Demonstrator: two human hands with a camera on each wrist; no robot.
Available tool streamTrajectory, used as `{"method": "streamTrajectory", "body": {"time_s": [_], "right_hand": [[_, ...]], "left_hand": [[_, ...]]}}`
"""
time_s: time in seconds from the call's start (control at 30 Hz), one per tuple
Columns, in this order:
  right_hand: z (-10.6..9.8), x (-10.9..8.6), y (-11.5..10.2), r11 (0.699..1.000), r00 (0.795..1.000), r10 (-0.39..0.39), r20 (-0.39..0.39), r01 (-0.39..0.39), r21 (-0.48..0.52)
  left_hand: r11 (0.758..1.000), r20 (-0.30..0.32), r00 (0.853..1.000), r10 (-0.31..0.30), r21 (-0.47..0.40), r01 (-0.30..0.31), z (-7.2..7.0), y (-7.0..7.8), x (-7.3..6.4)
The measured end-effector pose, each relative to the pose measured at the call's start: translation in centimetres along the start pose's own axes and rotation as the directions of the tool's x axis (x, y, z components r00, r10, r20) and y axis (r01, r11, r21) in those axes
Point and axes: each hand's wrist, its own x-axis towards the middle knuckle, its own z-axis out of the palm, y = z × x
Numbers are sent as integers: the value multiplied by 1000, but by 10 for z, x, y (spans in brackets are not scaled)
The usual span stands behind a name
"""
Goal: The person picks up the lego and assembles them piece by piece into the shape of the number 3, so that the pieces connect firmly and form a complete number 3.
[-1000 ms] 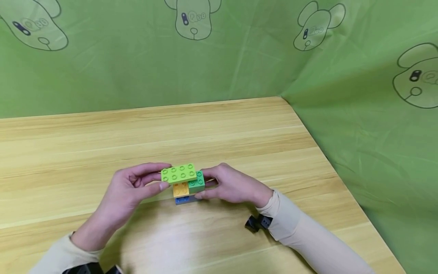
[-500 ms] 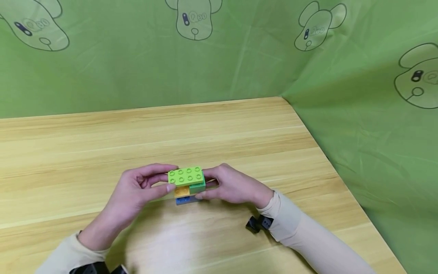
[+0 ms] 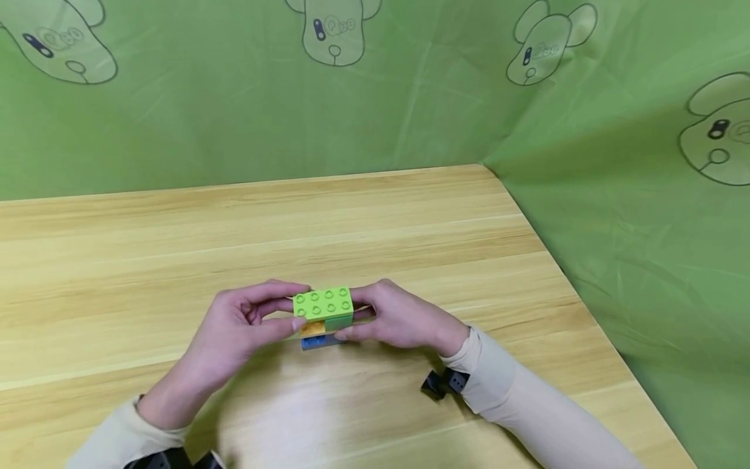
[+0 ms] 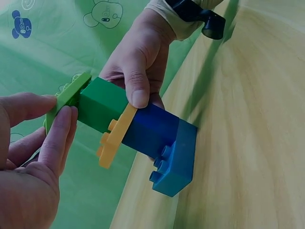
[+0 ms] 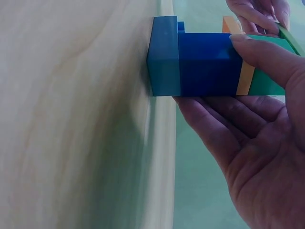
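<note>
Between the hands stands a stack of toy building bricks. From the bottom it has a teal-blue brick (image 4: 180, 157), a dark blue brick (image 4: 148, 129), a thin orange brick (image 4: 116, 136) and a green brick (image 4: 102, 102). My left hand (image 3: 231, 329) pinches a thin lime-green brick (image 3: 322, 303) by its left end, thumb in front and fingers behind. In the left wrist view this brick lies right at the green brick's top and overhangs it to the left. My right hand (image 3: 401, 316) grips the stack from the right, thumb across the dark blue and orange bricks.
The wood-grain table (image 3: 176, 247) extends around the stack, its right edge slanting away. Green cloth (image 3: 375, 117) printed with cartoon heads hangs behind and to the right. A black wrist camera (image 3: 445, 383) sits at the right sleeve.
My left hand has moved right with the lime-green brick, bringing it over the green brick, which it now mostly covers in the head view. My right hand has stayed on the stack.
</note>
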Motion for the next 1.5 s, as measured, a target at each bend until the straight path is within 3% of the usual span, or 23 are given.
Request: {"method": "streamTrajectory", "body": {"time_s": [0.27,0.5,0.67,0.87,0.97,1.1,1.23,1.5], "right_hand": [[1,0,-1,1000,1000,23,-4,-23,8],[-1,-3,-1,999,1000,10,-18,-11,-48],[-4,-10,-4,997,994,-71,-83,70,-7],[-4,-12,-3,971,963,-232,-137,238,35],[-4,-11,0,960,949,-275,-152,281,15],[-3,-10,2,953,940,-300,-165,303,-10],[-4,-9,1,956,943,-283,-176,291,19],[-4,-10,-3,956,936,-288,-204,292,-11]], "left_hand": [[998,-9,999,-42,37,42,1,3,0],[993,-5,999,-52,111,52,0,7,2],[990,-6,998,-57,127,57,0,9,3],[990,-6,999,-53,129,54,0,9,3],[989,-3,999,-53,141,53,-1,10,4],[985,-5,999,-54,161,54,-2,11,5],[986,0,999,-53,161,52,-2,12,5],[985,10,1000,-10,174,8,-2,11,4]]}}
